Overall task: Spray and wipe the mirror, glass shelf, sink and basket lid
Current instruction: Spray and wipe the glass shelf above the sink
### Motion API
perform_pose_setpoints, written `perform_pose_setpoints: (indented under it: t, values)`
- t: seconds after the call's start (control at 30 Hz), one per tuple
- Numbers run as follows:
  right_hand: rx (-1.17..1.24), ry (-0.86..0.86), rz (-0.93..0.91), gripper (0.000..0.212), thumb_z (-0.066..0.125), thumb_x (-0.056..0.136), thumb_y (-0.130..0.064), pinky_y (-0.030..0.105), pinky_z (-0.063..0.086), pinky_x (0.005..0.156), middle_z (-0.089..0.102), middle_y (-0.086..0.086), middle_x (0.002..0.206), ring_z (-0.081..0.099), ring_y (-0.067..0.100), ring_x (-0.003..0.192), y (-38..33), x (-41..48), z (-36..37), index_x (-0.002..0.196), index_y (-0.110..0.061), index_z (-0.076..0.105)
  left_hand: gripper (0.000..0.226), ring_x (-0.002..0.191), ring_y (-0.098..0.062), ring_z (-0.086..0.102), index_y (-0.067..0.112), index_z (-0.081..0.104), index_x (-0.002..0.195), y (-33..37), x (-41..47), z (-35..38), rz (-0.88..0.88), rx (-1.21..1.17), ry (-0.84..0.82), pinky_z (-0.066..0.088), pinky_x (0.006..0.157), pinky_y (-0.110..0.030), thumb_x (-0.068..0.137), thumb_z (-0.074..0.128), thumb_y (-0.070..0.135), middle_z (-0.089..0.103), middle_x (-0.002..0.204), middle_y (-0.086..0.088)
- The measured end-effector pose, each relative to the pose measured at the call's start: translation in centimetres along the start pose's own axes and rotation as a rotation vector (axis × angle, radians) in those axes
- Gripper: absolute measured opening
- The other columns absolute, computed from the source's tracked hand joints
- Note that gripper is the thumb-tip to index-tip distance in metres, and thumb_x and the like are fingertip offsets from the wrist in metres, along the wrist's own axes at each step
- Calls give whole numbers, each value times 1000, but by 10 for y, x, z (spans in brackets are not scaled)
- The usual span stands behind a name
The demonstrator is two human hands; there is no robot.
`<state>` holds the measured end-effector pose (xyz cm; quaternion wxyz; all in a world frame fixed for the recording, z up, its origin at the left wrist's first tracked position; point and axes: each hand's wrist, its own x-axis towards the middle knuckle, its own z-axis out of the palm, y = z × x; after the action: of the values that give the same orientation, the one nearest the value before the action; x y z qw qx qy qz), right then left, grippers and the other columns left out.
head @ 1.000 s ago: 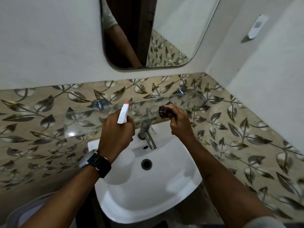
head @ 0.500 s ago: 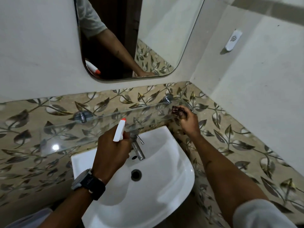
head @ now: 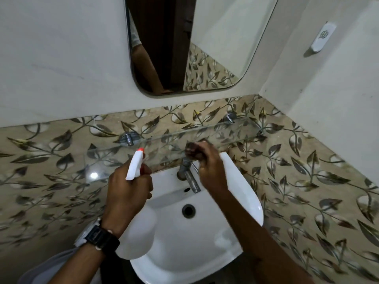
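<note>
My left hand [head: 128, 189] grips a white spray bottle [head: 135, 165] with a red nozzle tip, held upright just in front of the glass shelf [head: 225, 132]. My right hand [head: 209, 165] clutches a small dark cloth [head: 191, 149] against the shelf's front edge, above the tap. The clear shelf runs along the leaf-patterned tiles on two metal brackets. Below it sits the white sink [head: 242, 201] with its drain. The mirror [head: 215, 37] hangs on the wall above and reflects an arm. The basket lid is a pale grey shape [head: 47, 269] at the bottom left, mostly hidden by my left arm.
A metal tap [head: 189, 177] stands at the back of the sink, right under my right hand. A white wall fitting [head: 323, 36] is mounted high on the right wall. The right wall meets the tiled wall in a corner close to the shelf's right end.
My right hand with the cloth has slid left along the shelf, from its right end to above the tap. The view has shifted right. My left hand keeps the bottle in place.
</note>
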<state>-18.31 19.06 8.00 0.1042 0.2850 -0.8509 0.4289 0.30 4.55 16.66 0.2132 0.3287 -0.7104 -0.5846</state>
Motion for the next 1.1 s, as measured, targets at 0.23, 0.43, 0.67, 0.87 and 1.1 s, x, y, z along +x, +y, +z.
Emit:
perform_pose_setpoints:
  t: [0.23,0.43,0.67,0.87,1.1]
  values:
    - [78,-115,-373,49,56,86,11,45,37,115,67,8,126,56,28,127,-90,-42,80,129,-10,64,43,58,-30,63,31,62,78,2,-9,-37,56,12,116,48,45,-25,86,56,-10,67,75,-12]
    - [154,-149,-444,44,58,82,3,27,28,116,69,9,122,57,26,124,-141,-60,110,124,-9,66,50,60,-27,69,35,66,71,-2,-22,-74,54,18,193,53,50,-32,81,56,-13,69,64,-3]
    - [246,-230,-481,40,60,90,3,25,32,111,67,11,125,56,26,121,-155,-61,118,129,-7,64,45,81,-45,70,33,68,73,-5,-32,-88,30,40,252,57,65,-57,78,59,-11,69,77,-21]
    - [173,-437,-560,50,60,85,2,40,48,97,67,15,122,61,33,111,-160,-38,112,133,-7,60,27,61,-26,62,13,66,76,-6,-41,-84,42,46,263,48,59,-35,79,59,-13,67,69,-18]
    - [8,-501,-373,40,59,95,-13,38,53,85,70,13,126,65,34,113,-182,11,123,135,-15,60,35,63,-46,63,23,69,75,-7,-53,-82,12,57,266,55,58,-54,79,56,-9,66,68,-15]
